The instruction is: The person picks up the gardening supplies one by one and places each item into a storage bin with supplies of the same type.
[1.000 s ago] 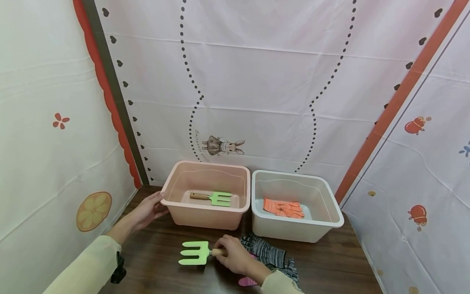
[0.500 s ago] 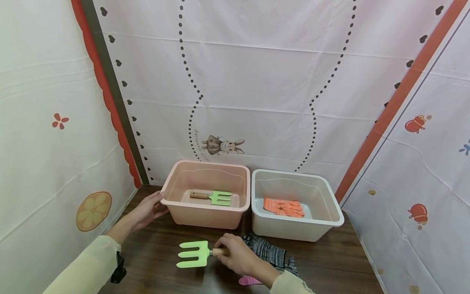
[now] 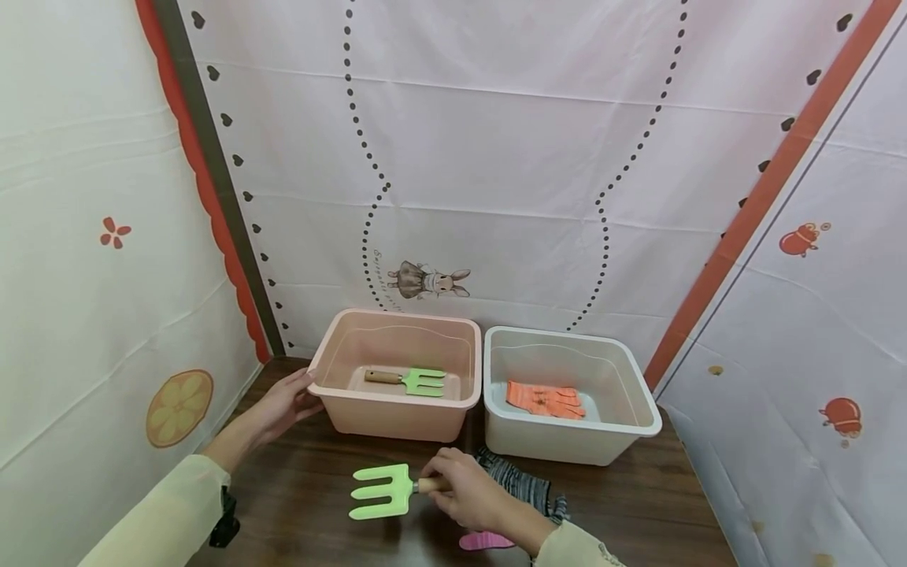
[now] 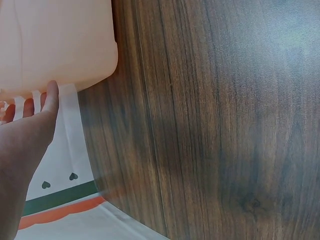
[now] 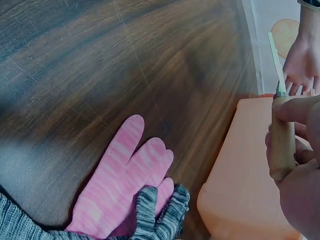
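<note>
Head view: printed cloth walls point(image 3: 496, 142) stand left, far and right of a dark wooden counter point(image 3: 638, 512). Far on it sit a pink bin point(image 3: 397, 417) and, just right, a white bin point(image 3: 560, 445). The left hand point(image 3: 285, 403) touches the pink bin's left end, fingers loosely apart. Nearer, the right hand point(image 3: 466, 492) has its fingers clamped on a green fork point(image 3: 401, 490). Dark point(image 3: 520, 480) and pink gloves point(image 3: 484, 541) lie near right.

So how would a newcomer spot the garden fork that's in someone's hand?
A peach tub and a white tub stand side by side on the dark wooden table. Nearer the camera, the right hand grips this green garden fork by its wooden handle. A lookalike fork lies inside the peach tub; only this one is held.
</note>
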Motion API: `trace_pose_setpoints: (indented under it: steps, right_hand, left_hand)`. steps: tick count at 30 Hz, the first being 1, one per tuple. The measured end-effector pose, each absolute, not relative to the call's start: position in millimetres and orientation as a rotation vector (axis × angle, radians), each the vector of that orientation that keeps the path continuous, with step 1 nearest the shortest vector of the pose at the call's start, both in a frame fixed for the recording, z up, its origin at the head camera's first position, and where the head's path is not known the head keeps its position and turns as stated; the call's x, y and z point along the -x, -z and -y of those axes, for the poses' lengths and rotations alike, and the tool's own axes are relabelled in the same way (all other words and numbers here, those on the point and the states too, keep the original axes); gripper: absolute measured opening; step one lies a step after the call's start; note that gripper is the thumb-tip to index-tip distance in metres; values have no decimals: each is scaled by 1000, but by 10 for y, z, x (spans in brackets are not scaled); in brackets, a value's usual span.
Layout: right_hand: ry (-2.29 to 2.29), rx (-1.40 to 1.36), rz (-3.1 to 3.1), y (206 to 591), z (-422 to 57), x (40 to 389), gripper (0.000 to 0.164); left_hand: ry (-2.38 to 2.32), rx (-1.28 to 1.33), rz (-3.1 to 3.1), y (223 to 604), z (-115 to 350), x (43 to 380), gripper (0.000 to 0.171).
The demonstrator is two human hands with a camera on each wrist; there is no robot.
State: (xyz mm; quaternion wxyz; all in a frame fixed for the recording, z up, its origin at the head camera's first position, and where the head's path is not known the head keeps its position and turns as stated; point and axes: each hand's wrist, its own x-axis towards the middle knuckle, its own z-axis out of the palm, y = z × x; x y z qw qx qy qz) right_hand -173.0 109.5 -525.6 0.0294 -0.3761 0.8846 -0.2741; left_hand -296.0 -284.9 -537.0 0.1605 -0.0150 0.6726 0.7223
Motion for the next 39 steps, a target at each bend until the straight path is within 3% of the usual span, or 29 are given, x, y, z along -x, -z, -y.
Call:
trace_pose_setpoints:
  steps: [22,39]
  right_hand:
    - [793,1266,-2784,5032,-1162,1712,21]
    - [808,1194,-2754,4926,-1178,1720,21]
  left_hand:
    - [-2053,17,-1924,5383,2866,2952,72]
    - [-2051,13,-1920,5375,2867,2937,72]
